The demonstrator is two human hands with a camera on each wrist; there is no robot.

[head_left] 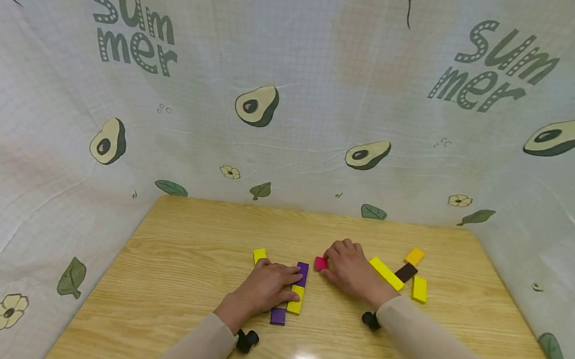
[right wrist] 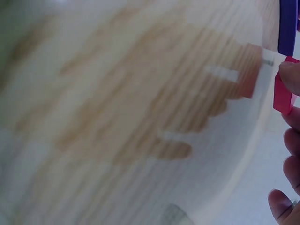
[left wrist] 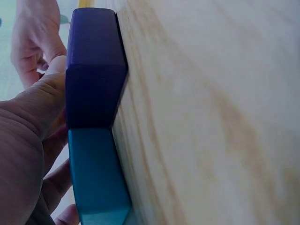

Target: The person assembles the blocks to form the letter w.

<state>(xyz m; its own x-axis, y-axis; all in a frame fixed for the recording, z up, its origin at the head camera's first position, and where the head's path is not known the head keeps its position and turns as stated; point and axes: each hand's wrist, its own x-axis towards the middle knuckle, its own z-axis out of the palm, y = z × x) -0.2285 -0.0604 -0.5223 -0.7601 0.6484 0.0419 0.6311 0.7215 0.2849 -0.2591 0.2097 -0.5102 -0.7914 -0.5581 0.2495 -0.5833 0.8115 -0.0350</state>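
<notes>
My left hand [head_left: 268,288] lies over a small group of blocks, fingertips on a purple block [head_left: 302,272] and thumb on the yellow block [head_left: 295,301] joined end to end with it. Another purple block [head_left: 278,316] shows below the palm, and the left wrist view has a teal block [left wrist: 97,171] against a purple one [left wrist: 96,70]. A yellow block [head_left: 259,255] pokes out beyond the knuckles. To the right, my right hand [head_left: 352,269] pinches a pink block [head_left: 320,263] between thumb and finger, a short way from the purple block's far end.
Right of the right hand lie a long yellow block [head_left: 386,273], a dark brown block [head_left: 406,272], an orange block [head_left: 414,256] and a short yellow block [head_left: 419,289]. A patterned cloth [head_left: 309,164] rises behind the wooden table [head_left: 201,223].
</notes>
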